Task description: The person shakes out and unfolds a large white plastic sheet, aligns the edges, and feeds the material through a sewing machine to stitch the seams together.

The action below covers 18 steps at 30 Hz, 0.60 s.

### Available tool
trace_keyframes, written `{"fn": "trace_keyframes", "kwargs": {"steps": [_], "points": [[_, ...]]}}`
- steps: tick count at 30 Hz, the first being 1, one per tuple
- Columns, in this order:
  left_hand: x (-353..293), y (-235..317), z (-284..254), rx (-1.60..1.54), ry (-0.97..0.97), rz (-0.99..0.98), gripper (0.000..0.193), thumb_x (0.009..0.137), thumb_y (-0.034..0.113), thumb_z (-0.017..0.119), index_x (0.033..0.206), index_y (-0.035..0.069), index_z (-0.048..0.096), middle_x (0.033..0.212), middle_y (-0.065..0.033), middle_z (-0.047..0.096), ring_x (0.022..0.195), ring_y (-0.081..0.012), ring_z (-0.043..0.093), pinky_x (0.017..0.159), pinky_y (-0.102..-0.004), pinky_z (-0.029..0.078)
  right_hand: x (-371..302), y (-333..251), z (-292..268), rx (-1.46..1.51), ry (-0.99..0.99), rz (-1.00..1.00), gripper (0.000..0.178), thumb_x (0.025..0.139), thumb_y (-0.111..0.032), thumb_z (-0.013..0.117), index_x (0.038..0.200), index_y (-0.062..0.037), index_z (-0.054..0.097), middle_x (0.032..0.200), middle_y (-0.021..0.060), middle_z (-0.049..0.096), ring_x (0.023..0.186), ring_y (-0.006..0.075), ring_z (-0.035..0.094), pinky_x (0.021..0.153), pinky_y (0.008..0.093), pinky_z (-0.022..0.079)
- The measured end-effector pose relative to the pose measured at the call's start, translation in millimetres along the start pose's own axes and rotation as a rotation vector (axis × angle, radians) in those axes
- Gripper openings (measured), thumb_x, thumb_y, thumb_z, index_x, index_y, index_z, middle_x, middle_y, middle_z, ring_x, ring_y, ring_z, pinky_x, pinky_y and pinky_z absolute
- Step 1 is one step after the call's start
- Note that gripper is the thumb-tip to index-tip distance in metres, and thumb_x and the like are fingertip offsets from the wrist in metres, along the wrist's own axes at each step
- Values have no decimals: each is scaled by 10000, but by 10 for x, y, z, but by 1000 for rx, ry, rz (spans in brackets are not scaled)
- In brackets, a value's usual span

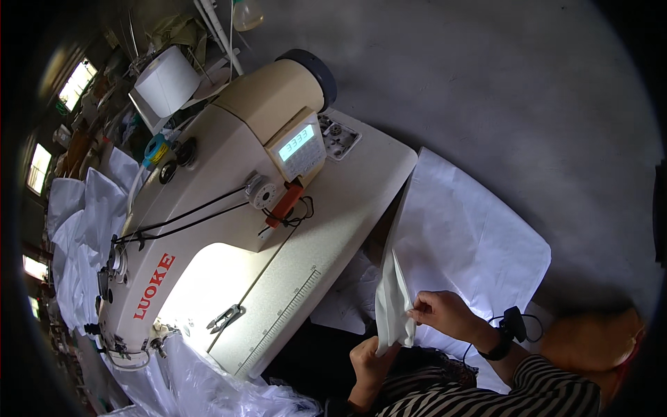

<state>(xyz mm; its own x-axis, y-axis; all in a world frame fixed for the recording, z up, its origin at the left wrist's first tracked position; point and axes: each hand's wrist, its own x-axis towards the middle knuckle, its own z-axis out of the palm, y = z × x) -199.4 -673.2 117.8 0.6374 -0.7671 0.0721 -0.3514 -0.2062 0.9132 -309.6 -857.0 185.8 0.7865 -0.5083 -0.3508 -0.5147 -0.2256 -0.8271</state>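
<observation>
A folded piece of white fabric (393,302) stands upright between my two hands, to the right of the sewing machine's table. My left hand (369,363) grips its lower end in a closed fist. Higher up, the thumb and fingers of my right hand (445,314) pinch its right edge. Behind and beneath it spreads a large white sheet (465,229), smooth and slightly creased; whether it joins the held piece cannot be made out. A pair of thread snips (226,318) lies on the machine bed, away from both hands.
The sewing machine (201,181) with a lit display (297,142) fills the left side. A white thread cone (167,81) stands behind it. Clear crumpled plastic (222,386) bunches below the needle area. The table's edge (347,247) runs diagonally left of my hands. Orange-brown material (587,340) sits at right.
</observation>
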Motion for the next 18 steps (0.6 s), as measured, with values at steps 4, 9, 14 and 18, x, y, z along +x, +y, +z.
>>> {"fn": "trace_keyframes", "kwargs": {"steps": [4, 9, 14, 18], "points": [[-53, -96, -38, -194, 26, -171, 210, 738, 73, 866, 740, -2, 670, 621, -96, 622, 522, -129, 585, 502, -286, 444, -15, -33, 6, 48, 5, -49, 282, 954, -261, 701, 863, -4, 628, 768, 115, 715, 685, 216, 708, 636, 320, 528], [-135, -242, -73, -456, 105, -443, 193, 753, 56, 847, 833, -38, 699, 681, -21, 670, 646, -52, 604, 597, -243, 490, -18, -86, 14, 92, 0, -45, 297, 953, -264, 709, 856, 2, 618, 746, 96, 684, 654, 175, 657, 635, 304, 516], [-176, -379, -63, -353, 98, -342, 157, 754, 31, 805, 820, -38, 682, 671, -39, 667, 643, -64, 618, 599, -251, 495, -32, -102, 23, 97, -2, -56, 268, 948, -216, 719, 865, 16, 613, 767, 101, 679, 679, 164, 651, 661, 295, 524], [-184, -376, -55, -302, 103, -306, 150, 767, 32, 798, 823, -43, 681, 660, -58, 663, 640, -75, 627, 597, -262, 500, -78, -82, 17, 62, 15, -56, 242, 955, -197, 707, 887, 16, 614, 803, 115, 694, 732, 186, 681, 672, 315, 532]]}}
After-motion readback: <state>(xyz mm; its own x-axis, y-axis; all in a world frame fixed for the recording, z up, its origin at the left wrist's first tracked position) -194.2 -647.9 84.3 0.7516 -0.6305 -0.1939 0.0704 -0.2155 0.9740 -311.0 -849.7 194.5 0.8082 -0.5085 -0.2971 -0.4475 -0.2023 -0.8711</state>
